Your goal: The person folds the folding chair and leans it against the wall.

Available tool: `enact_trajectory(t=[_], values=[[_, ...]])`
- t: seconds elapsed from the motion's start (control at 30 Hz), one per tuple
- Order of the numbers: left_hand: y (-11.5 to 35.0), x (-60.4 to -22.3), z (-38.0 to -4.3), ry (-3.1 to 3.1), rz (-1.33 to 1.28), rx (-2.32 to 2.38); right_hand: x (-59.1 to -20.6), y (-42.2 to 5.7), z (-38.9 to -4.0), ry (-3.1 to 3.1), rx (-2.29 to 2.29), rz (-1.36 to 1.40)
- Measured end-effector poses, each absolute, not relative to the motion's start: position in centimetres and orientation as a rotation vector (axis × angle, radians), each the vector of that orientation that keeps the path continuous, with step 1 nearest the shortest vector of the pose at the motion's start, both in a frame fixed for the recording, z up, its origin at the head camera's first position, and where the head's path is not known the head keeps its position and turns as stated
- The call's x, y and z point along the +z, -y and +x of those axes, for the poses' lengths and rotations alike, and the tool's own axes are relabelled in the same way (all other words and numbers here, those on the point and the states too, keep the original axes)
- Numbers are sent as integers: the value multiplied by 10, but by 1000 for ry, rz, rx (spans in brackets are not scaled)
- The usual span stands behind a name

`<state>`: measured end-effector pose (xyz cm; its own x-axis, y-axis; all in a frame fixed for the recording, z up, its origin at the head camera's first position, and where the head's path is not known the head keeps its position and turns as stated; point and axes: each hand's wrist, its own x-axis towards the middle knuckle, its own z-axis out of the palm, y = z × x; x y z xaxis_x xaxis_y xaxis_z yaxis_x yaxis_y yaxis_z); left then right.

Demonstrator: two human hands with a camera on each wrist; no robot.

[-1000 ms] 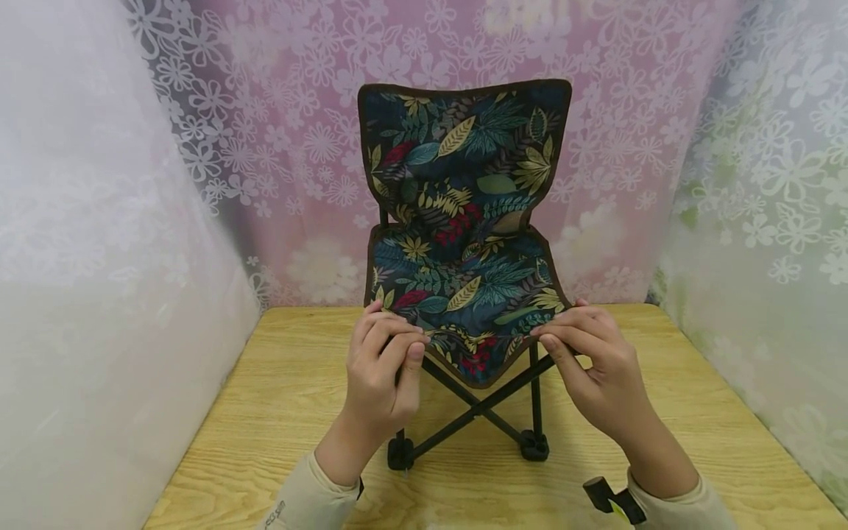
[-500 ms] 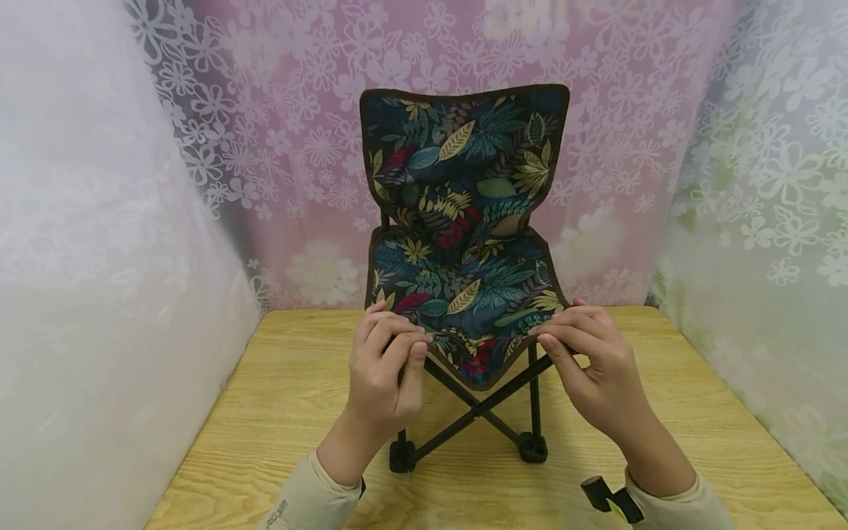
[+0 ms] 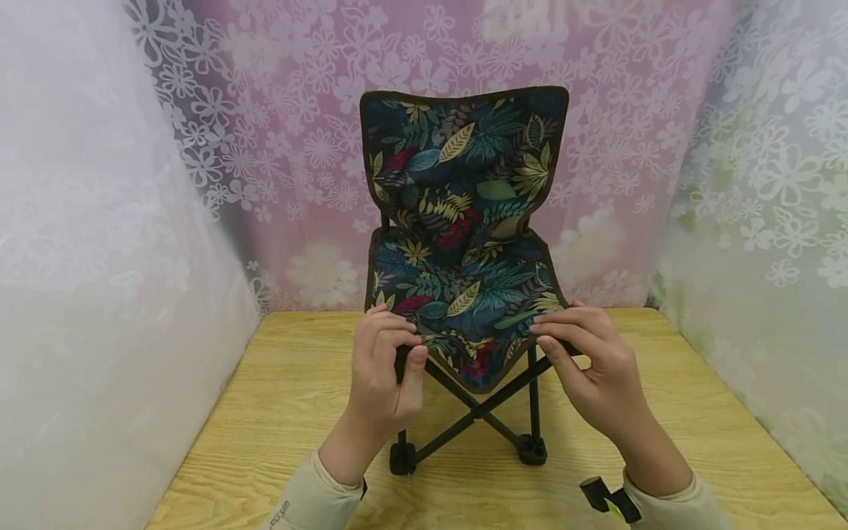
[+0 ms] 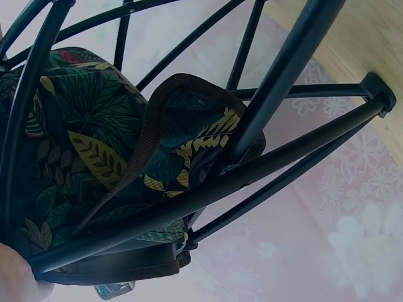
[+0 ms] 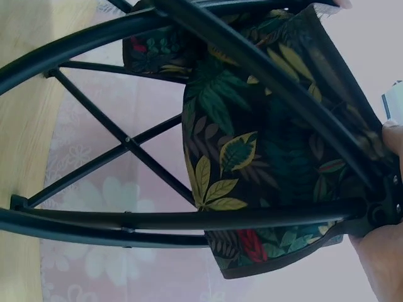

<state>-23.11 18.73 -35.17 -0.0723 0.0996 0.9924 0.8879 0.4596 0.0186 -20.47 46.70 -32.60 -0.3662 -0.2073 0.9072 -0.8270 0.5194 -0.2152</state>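
A folding chair (image 3: 457, 287) stands unfolded, its dark cloth printed with colourful leaves and edged in brown. My left hand (image 3: 387, 372) grips the front left corner of the seat, thumb below and fingers over the top edge. At the opposite front corner my right hand (image 3: 599, 364) holds on in much the same way. Between the two hands the cloth's front flap dips in a point. From underneath, the left wrist view shows the black tube frame (image 4: 277, 88) and part of the left hand. In the right wrist view, the right hand (image 5: 381, 264) is against the corner joint (image 5: 381, 211).
The chair's black feet (image 3: 532, 449) rest on a wood-grain table (image 3: 298, 412). Behind it hangs a pink flowered curtain (image 3: 298, 147). Pale sheets close in the left side (image 3: 99, 294) and the right side (image 3: 762, 258).
The chair sits slightly lower in the head view. Fingers of both hands have shifted a little at the seat corners, while both hands stay on the chair.
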Motion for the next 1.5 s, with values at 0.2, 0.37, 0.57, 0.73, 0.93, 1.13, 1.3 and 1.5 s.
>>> enact_trajectory(t=[0.2,0.37,0.57,0.73,0.93,1.13,1.3,1.5], values=[[-187,-354,-232,1491,-911,-856,-327,-472,-210,1739,974,889],[-184,-350,-234,1403,-957,-880,-325,-471,-214,1634,1091,973],[-179,-348,-235,1335,-1013,-873,-324,-479,-214,1602,1213,1102],[-175,-349,-235,1349,-1033,-864,-328,-488,-212,1587,1326,1203],[-162,-351,-235,1383,-1068,-820,-331,-492,-212,1539,1361,1262],[-155,-357,-235,1412,-1090,-771,-331,-498,-215,1485,1360,1352],[-154,-361,-236,1411,-1085,-753,-337,-505,-216,1505,1357,1361],[-154,-365,-234,1408,-1060,-691,-344,-512,-216,1537,1332,1335]])
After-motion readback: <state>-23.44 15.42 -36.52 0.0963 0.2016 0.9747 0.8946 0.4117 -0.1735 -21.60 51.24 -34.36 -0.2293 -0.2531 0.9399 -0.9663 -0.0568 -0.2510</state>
